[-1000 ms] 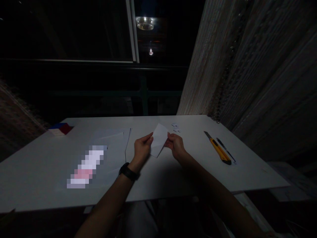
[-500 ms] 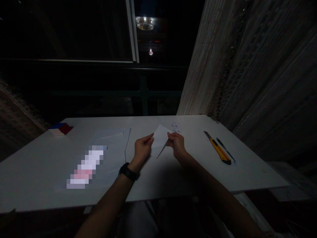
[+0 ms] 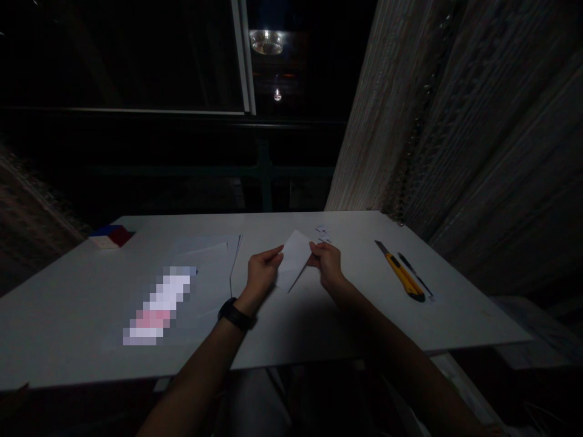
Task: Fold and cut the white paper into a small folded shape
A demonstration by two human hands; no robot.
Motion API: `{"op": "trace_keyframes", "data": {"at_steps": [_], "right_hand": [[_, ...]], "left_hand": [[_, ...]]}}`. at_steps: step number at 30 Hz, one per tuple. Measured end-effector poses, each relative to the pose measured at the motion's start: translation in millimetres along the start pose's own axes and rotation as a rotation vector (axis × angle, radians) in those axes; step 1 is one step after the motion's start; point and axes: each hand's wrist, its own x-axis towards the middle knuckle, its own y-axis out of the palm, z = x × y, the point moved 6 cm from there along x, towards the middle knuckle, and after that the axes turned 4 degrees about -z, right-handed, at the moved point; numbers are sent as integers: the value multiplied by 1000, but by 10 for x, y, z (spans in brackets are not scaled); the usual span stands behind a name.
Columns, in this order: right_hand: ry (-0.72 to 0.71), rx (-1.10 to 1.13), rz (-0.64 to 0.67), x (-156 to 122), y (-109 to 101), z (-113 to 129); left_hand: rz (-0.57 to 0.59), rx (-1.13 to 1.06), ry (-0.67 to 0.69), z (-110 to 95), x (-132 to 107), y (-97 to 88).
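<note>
A small folded piece of white paper (image 3: 293, 258) is held up just above the white table (image 3: 319, 315) at its middle. My left hand (image 3: 260, 273), with a dark watch on the wrist, pinches the paper's left edge. My right hand (image 3: 327, 262) pinches its right edge. The paper is tilted, with one corner pointing down toward the table. The room is dim.
A stack of white sheets (image 3: 204, 267) lies left of my hands, with a blurred patch on it. A yellow utility knife (image 3: 403, 278) and a dark pen (image 3: 415, 274) lie at the right. A red and blue block (image 3: 112, 235) sits at the far left corner. Small paper scraps (image 3: 322, 231) lie behind the paper.
The paper has tilted slightly between my fingers and both hands have shifted a little; nothing was let go.
</note>
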Motion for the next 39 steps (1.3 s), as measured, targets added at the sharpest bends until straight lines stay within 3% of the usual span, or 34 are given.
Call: {"op": "trace_keyframes", "data": {"at_steps": [11,17,22,29,32,35,39], "right_hand": [[-19,25,-80,38,-81,26],[-30,-18,-21,14,-15,-1],[-63,-12,-49,-12,-37,31],[73,-233,240,-71,133,-80],[41,-267,264,-69,164,-85],[-52,-229,158,-40,120,-22],[-178,-230,84,-40,83,80]], "left_hand": [[19,44,-13,35,10,10],[4,20,-9,-2,-6,6],[-3,-15,-23,45,8,-6],[-68,-58,-17,-35,-2,-46],[-88,-92,-27,-82,-9,-53],[-29,-116,-92,-64,-28,-3],[247,-205,-283,22,-132,194]]}}
